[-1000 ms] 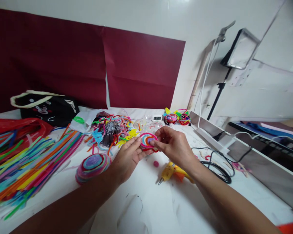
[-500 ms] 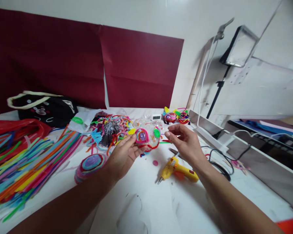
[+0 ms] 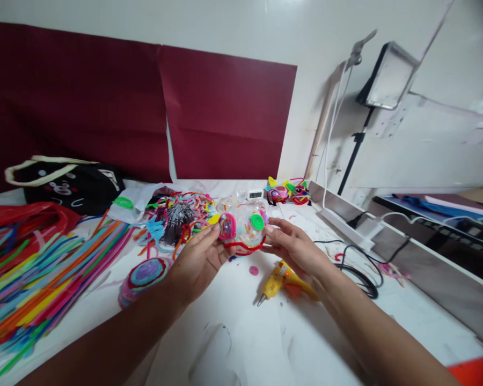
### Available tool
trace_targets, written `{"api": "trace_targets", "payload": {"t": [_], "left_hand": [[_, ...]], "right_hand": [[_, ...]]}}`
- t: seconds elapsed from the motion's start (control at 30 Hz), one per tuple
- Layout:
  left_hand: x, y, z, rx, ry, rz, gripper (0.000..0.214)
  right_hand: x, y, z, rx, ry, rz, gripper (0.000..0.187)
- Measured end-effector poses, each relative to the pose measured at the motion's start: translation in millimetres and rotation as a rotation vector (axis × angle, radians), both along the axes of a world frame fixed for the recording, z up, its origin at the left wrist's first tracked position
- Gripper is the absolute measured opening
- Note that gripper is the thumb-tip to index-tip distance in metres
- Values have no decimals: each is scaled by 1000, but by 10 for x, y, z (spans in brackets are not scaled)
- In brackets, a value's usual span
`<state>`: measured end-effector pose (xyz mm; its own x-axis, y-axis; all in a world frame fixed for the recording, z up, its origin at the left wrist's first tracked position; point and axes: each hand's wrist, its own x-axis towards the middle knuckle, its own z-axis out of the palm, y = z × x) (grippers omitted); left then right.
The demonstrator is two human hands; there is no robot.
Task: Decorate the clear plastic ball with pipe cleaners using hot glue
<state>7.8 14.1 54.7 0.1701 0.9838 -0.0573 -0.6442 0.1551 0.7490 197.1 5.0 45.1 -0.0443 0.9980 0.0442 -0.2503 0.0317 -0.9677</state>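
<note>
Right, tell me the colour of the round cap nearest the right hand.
The round cap is bright green, as the head view shows.

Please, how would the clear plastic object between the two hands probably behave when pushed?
The clear plastic object is probably light, since it looks thin and see-through. It may dent under a hard push, as its surface appears crinkled. The green cap could come loose if knocked, because it sits on the outside.
</note>
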Motion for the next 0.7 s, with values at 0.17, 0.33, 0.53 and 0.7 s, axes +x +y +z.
{"api": "trace_targets", "payload": {"t": [0.17,0.33,0.53,0.7], "left_hand": [[-3,7,-22,18,7,-9,20],[-11,21,-68,29,24,-10,22],[1,34,-122,82,77,7,13],[41,19,-123,133,119,15,6]], "right_hand": [[-5,10,-55,-27,147,85,41],[-12,40,-155,-28,241,103,41],[-109,-16,-188,-3,339,125,34],[-153,-75,-143,46,393,170,36]]}}
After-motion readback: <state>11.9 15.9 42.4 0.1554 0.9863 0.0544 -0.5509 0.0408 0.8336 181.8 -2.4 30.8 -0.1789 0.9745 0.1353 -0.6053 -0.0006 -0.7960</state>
